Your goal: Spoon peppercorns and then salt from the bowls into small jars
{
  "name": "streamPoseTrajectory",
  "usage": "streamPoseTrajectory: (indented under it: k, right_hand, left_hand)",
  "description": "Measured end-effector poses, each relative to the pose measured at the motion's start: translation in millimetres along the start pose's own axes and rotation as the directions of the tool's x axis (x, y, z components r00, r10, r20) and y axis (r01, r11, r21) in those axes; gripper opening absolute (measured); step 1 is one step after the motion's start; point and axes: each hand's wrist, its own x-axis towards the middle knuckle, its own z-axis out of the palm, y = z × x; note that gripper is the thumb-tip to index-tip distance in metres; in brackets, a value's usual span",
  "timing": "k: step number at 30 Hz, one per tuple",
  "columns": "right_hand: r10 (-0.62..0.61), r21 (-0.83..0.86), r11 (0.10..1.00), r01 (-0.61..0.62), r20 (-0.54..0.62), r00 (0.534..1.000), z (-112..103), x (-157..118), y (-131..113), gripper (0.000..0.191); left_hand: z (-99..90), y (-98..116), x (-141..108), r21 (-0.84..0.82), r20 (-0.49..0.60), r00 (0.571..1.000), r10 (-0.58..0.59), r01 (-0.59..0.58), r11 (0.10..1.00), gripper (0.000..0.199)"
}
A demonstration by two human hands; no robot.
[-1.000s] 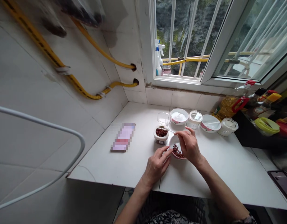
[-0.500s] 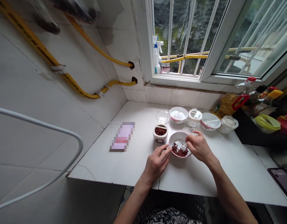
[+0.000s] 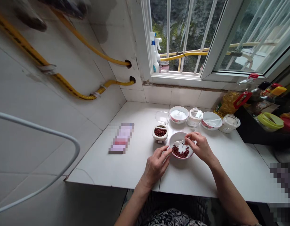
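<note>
A white bowl (image 3: pixel 179 137) with a pink rim holds dark red peppercorn-like grains (image 3: pixel 181 152). My right hand (image 3: pixel 199 147) pinches a small white spoon (image 3: pixel 177 142) whose head is inside the bowl, above the grains. At the bowl's left rim, the fingertips of my left hand (image 3: pixel 157 167) rest against it, with the fingers slightly bent and apart and nothing held. Just behind and to the left stands a white jar (image 3: pixel 160 138) of the same grains, its clear lid raised.
Behind the bowl are a bowl of white powder (image 3: pixel 179 115), a lidded jar (image 3: pixel 195 117), a bowl with a white spoon (image 3: pixel 211 121) and another jar (image 3: pixel 229 123). An oil bottle (image 3: pixel 227 101) and condiments stand right. A blurred pink packet (image 3: pixel 122 138) lies left.
My right hand has shifted the spoon up and left inside the bowl, so its head now shows clearly. My left hand stays at the rim. The view has moved slightly.
</note>
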Motion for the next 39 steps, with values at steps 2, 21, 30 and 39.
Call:
streamPoseTrajectory:
  k: [2,21,30,39]
  right_hand:
    - [-0.003,0.011,1.0,0.003,-0.012,1.0,0.7,0.8,0.0,0.021]
    - [0.349,0.421,0.827,-0.372,0.135,0.927,12.0,1.3,-2.4,0.031]
    - [0.408,0.513,0.753,-0.412,0.127,0.904,9.1,4.2,1.0,0.035]
    - [0.195,0.129,0.972,-0.195,0.008,0.981,13.4,2.9,-0.1,0.026]
  left_hand:
    - [0.1,-0.1,-0.3,0.003,0.002,1.0,-0.001,0.001,1.0,0.036]
    - [-0.3,1.0,0.5,-0.003,0.009,1.0,-0.005,0.005,1.0,0.036]
    - [-1.0,1.3,-0.1,0.002,0.007,1.0,0.0,0.0,1.0,0.04]
    - [-1.1,1.2,0.9,0.007,-0.01,1.0,0.009,-0.009,1.0,0.035]
